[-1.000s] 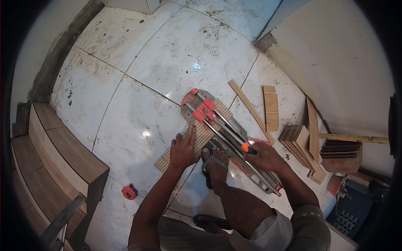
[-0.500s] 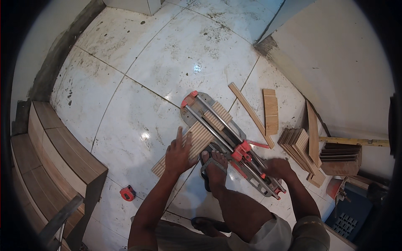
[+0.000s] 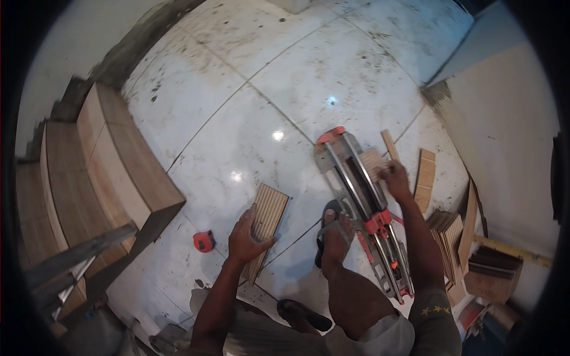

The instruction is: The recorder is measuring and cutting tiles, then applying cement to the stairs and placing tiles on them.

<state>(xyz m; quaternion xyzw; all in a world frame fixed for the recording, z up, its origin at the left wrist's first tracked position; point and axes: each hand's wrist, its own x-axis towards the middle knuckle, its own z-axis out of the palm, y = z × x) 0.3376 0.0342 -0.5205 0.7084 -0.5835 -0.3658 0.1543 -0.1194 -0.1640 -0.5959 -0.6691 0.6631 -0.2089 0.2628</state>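
Note:
My left hand is closed on a ribbed, wood-coloured tile, thumb on one side and fingers on the other. It holds the tile left of a red and grey manual tile cutter, apart from it. On the cutter's right side, my right hand has its fingers bent round the edge of a smaller ribbed tile piece, which is slightly blurred. My sandalled foot is against the cutter's left side.
Left of the tile lies a red tape measure. Wood-look steps rise at the left. Beyond my right arm are a narrow strip, a flat tile piece, stacked ribbed tiles and a dark-edged tile stack by the wall.
The larger tile has come off the cutter, leftward in my left hand. My right hand has left the cutter's handle area and moved forward to the smaller piece. The view has shifted.

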